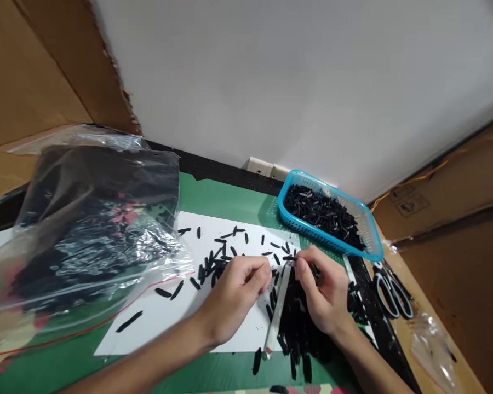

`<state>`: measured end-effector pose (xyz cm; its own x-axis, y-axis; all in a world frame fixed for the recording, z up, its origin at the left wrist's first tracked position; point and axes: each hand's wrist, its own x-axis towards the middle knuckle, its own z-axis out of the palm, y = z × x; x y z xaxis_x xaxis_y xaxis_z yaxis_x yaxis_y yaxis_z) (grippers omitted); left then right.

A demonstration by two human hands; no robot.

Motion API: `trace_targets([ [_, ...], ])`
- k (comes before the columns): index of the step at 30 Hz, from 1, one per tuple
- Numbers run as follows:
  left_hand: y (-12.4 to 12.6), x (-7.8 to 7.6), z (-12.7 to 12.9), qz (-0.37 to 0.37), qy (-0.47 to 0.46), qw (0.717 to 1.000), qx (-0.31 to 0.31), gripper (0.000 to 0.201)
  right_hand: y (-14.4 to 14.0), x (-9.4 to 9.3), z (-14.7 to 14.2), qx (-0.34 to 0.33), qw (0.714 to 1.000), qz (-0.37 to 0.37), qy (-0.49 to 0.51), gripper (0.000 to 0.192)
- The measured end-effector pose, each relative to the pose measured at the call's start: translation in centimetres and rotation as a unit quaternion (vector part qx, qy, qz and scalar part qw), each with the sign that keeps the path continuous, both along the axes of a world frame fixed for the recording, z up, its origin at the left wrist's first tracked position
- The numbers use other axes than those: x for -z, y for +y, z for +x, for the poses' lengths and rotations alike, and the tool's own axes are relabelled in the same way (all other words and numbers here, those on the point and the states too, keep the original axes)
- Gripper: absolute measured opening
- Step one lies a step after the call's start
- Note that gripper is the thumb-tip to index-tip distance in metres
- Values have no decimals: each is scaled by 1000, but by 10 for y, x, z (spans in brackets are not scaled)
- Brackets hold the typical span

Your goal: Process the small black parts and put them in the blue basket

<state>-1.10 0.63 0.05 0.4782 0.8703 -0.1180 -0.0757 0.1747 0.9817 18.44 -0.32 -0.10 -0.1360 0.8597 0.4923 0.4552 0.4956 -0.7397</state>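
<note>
My left hand point(239, 293) rests on a white sheet point(156, 323) with its fingers curled; I cannot tell if it pinches one of the small black pieces point(213, 265) scattered there. My right hand point(324, 293) holds a thin black piece point(290, 258) between its fingertips, just above a metal ruler point(278, 312). A pile of black pieces point(298, 328) lies beside the ruler, under my right hand.
A blue basket point(372, 230) full of black pieces stands at the back right. A large clear plastic bag point(86, 230) of dark material fills the left. Scissors point(392, 293) lie at the right. Cardboard point(468, 257) flanks the green mat point(225, 200).
</note>
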Motion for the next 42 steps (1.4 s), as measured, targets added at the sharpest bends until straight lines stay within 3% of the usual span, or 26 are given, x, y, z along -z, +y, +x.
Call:
trace_targets([
  [2,0,-1,0,-34,-32,999,13,46,17,-10,9,45,992,80,-84,19],
  [4,0,-3,0,-87,-61,994,33,38,38,-21,16,130,968,140,-161,16],
  [6,-1,-5,-1,-140,-86,986,42,27,55,-29,18,184,948,134,-222,9],
  [7,0,-6,-1,-159,-100,981,46,23,60,-32,17,185,949,118,-229,15],
  [10,1,-5,-2,-187,-132,971,65,26,53,-33,5,128,965,109,-201,19],
  [13,3,-4,-2,-188,-137,972,42,38,27,-28,-11,-30,979,95,-179,8],
  [16,1,-3,-2,-169,-133,977,9,47,6,-20,-22,-156,966,88,-186,12],
  [19,-4,-3,-3,-150,-122,981,7,57,-2,-11,-26,-204,959,56,-186,16],
  [26,-8,-10,-6,-85,-67,994,16,56,-1,-5,-30,-240,957,-53,-154,15],
  [31,-5,-10,-2,-116,-66,991,11,52,1,-7,-35,-227,957,-87,-156,15],
  [36,-9,-3,5,-140,-70,988,-15,51,2,2,-37,-193,966,16,-170,17],
  [39,-10,-1,13,-57,-74,993,-75,39,5,4,-31,-156,962,111,-193,17],
  [42,-3,0,23,-2,-49,993,-107,42,10,3,-18,-124,951,169,-229,16],
])
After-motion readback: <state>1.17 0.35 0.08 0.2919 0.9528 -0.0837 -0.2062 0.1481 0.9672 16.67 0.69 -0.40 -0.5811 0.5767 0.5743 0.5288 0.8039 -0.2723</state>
